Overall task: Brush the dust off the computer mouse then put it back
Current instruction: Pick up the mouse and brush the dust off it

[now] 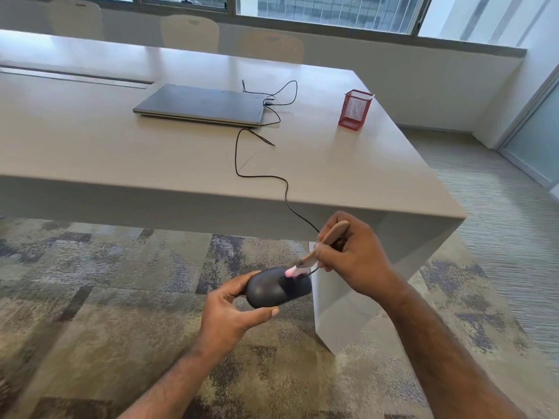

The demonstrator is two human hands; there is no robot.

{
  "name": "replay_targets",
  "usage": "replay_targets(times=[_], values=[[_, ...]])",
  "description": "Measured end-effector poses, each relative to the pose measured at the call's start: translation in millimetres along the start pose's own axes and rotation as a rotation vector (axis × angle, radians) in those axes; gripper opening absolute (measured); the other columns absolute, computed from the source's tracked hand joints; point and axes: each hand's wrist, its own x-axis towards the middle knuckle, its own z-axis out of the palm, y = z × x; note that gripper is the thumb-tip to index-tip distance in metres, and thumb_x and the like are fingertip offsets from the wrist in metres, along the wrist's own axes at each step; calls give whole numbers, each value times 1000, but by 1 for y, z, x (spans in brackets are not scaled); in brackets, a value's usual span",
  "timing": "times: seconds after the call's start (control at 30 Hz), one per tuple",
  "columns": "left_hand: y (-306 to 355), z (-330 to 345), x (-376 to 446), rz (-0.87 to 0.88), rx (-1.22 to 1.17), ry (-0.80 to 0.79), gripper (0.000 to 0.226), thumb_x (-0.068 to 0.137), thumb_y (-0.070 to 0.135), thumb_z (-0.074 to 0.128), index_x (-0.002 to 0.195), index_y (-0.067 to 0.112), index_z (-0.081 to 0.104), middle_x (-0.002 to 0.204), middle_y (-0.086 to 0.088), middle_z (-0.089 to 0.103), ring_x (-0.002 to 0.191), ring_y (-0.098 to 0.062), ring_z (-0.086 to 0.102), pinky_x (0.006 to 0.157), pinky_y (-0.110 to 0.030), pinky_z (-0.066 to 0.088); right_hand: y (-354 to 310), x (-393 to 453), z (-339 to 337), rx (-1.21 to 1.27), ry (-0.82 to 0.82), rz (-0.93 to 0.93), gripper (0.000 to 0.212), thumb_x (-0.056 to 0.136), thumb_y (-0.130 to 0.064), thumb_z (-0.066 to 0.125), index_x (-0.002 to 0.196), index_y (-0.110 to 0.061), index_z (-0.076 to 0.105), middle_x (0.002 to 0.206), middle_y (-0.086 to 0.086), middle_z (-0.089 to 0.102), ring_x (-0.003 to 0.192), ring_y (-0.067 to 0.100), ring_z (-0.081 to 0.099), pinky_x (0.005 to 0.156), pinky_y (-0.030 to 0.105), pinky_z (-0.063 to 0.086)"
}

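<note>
Mesh pen holder (355, 109), red, one only, contents unclear, stands on the table (121, 152); left hand (233, 316) grips one mouse (276, 287), right hand (354, 255) pinches one brush (328, 240).

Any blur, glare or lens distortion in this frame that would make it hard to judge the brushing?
Head view: the brush tip is smeared by motion on the mouse, and the right hand is slightly soft; the left hand is sharper. Daylight from the windows puts pale reflections on the table; the wide lens bows its edges.
</note>
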Motion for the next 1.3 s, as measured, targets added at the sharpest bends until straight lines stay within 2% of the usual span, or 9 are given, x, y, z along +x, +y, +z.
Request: replay_targets(times=[0.17, 0.37, 0.47, 0.57, 0.77, 0.87, 0.93, 1.13, 1.3], values=[[-4, -1, -2, -6, -5, 30, 78, 43, 37, 99, 116, 26, 75, 116, 5, 77, 113, -12, 70, 101, -34, 53, 9, 1, -12, -38, 40, 27, 15, 73, -10, 71, 74, -18, 59, 68, 22, 64, 64, 47, 63, 57, 56, 57], [-3, 0, 0, -36, -29, 17, 83, 40, 37, 99, 118, 21, 75, 116, 3, 77, 114, -12, 70, 106, -44, 53, 9, 3, -12, 227, 74, 63, 13, 72, -3, 68, 72, -15, 62, 63, 24, 63, 52, 31, 65, 49, 35, 55], [-2, 0, -1, -37, -44, 10, 84, 39, 35, 98, 118, 20, 75, 116, 3, 77, 114, -14, 70, 107, -46, 52, 12, 2, -9, 218, 54, 77, 18, 72, -2, 68, 69, -20, 63, 62, 25, 62, 52, 32, 64, 48, 34, 55], [-4, -1, -2, -23, -46, 8, 83, 41, 35, 98, 119, 19, 75, 119, -1, 76, 117, -16, 69, 108, -48, 51, 18, 3, -14, 194, 87, 106, 23, 77, 7, 67, 73, -14, 61, 66, 32, 60, 52, 33, 64, 50, 36, 53], [-1, -1, -1, 11, -47, -19, 70, 45, 35, 99, 112, 35, 78, 116, 5, 77, 113, -14, 70, 103, -41, 54, 16, 5, -18, 236, 151, 85, 21, 79, 14, 64, 76, -6, 59, 64, 29, 61, 51, 31, 63, 49, 37, 55], [1, 0, 0, 29, -60, -22, 70, 46, 34, 99, 112, 35, 78, 116, 2, 77, 113, -16, 71, 102, -41, 54, 10, 5, -13, 300, 85, 65, 17, 78, 12, 65, 77, -5, 60, 64, 34, 60, 50, 31, 63, 47, 34, 55], [1, 0, 0, 37, -68, -22, 69, 47, 34, 99, 112, 36, 78, 116, 2, 77, 112, -15, 71, 100, -40, 54, 12, 4, -12, 255, 52, 75, 19, 81, 14, 65, 77, -4, 59, 65, 31, 62, 52, 32, 64, 48, 34, 55], [1, -1, -2, 60, -36, -33, 69, 47, 36, 98, 112, 41, 76, 116, 5, 77, 112, -15, 71, 98, -35, 55, 19, 7, -19, 152, 116, 126, 23, 81, 14, 65, 76, -7, 58, 64, 22, 60, 55, 36, 63, 54, 42, 54], [4, 1, -1, 82, 21, -54, 67, 47, 38, 96, 109, 50, 75, 116, 13, 76, 112, -7, 69, 92, -20, 54, 11, 10, -17, 237, 160, 96, 23, 80, 16, 62, 75, -6, 59, 61, 22, 60, 49, 32, 62, 44, 33, 53]])
